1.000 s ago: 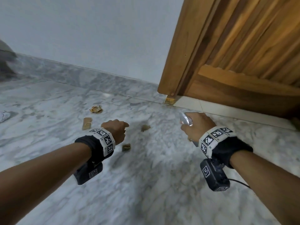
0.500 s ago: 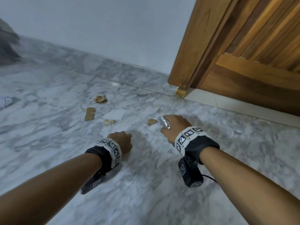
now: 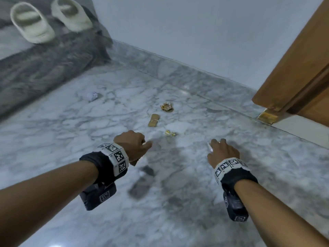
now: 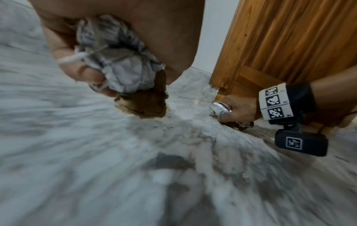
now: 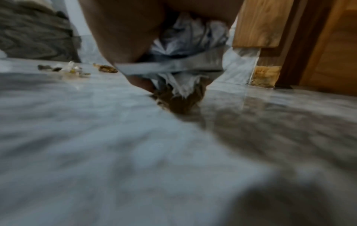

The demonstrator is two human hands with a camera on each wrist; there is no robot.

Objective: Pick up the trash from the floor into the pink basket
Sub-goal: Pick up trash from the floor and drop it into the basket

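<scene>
Far left, two pale slippers (image 3: pixel 32 24) sit on a grey rug (image 3: pixel 44 65), with a white paper ball (image 3: pixel 92 96) just off the rug's edge on the marble floor (image 3: pixel 53 139).

The left hand (image 3: pixel 130 146) hovers low over the floor, fingers curled round a crumpled white wad (image 4: pixel 123 64) and a brown scrap (image 4: pixel 144 105) that sticks out below it.

Ahead of the hands, three pieces of trash lie on the floor: a gold wrapper (image 3: pixel 167 106) farthest off, a tan strip (image 3: pixel 154 120) nearer, and a small yellow scrap (image 3: pixel 170 133) nearest, just beyond the left hand.

The right hand (image 3: pixel 222 152) is down near the floor, fingers closed on silvery foil (image 4: pixel 221 108) and white paper, with a brown scrap (image 5: pixel 179 100) at the fingertips; whether that scrap touches the floor is unclear.

Far right stands a wooden door (image 3: pixel 302 68). The pink basket is not in view.
</scene>
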